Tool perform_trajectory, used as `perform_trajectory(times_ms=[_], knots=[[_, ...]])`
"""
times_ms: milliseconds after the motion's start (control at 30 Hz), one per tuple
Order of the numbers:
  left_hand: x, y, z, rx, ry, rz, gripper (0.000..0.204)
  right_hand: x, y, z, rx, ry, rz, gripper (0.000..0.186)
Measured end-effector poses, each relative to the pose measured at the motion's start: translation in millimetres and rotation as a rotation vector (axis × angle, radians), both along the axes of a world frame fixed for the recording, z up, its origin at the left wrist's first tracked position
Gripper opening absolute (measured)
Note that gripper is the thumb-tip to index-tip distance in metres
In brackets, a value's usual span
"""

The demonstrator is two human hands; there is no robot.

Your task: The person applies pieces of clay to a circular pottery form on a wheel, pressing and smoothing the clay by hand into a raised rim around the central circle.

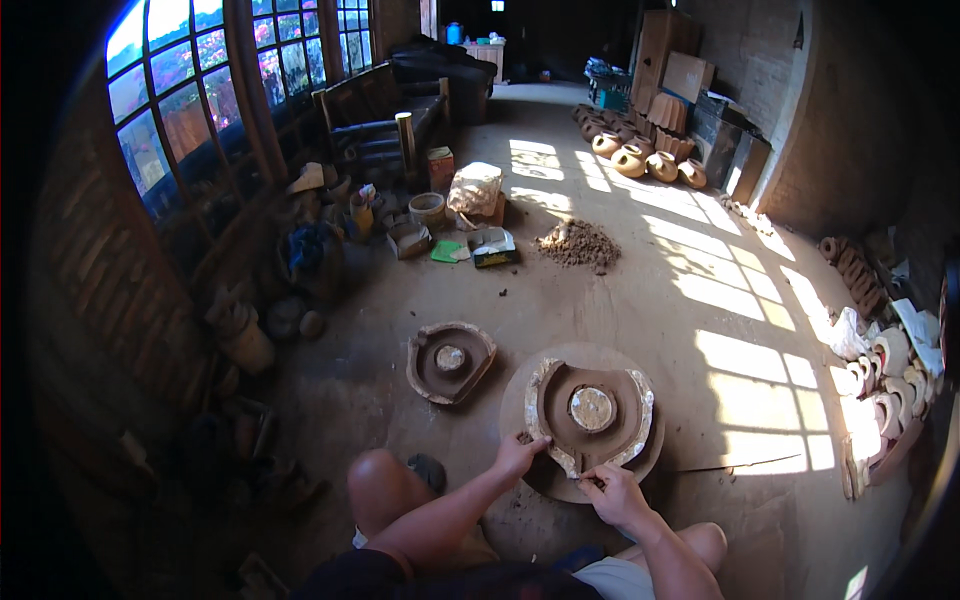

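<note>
In front of me a plaster mould (645, 422) with a pale, chipped rim rests on a round board (515, 410). Brown clay (560, 405) lines its inside, around a raised pale disc (592, 409) in the middle. My left hand (520, 456) is at the mould's near left rim, its fingers closed about a small brown clay lump (524, 438). At the near end of that rim, my right hand (617, 497) pinches, and what lies between its fingertips is too small to make out. Left of the board, a smaller similar mould (451, 362) lies on the floor.
A heap of crumbled clay (579, 244) lies farther ahead, near open boxes (492, 246) and a bucket (427, 208). Rounded clay pots (628, 160) line the back right. Curved pieces (888, 400) are stacked at right. A wooden bench (375, 120) stands under the windows.
</note>
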State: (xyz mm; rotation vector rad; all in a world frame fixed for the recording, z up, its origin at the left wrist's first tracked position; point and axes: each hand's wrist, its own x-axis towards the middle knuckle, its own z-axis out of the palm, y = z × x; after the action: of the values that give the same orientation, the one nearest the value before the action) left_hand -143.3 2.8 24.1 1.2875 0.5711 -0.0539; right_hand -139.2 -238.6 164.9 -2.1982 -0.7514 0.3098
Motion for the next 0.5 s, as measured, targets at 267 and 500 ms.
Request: perform_trajectory(times_ms=[267,500], knots=[[0.3,-5.4,-5.4,0.008,0.023,-0.022,0.048,-3.4,-4.2,-6.3,-0.026,0.014,-0.01,0.022],[9.3,6.1,-36.4,0.032,-0.067,0.013,0.043,21.9,-7.8,-14.2,-0.054,-0.058,-0.155,0.022]])
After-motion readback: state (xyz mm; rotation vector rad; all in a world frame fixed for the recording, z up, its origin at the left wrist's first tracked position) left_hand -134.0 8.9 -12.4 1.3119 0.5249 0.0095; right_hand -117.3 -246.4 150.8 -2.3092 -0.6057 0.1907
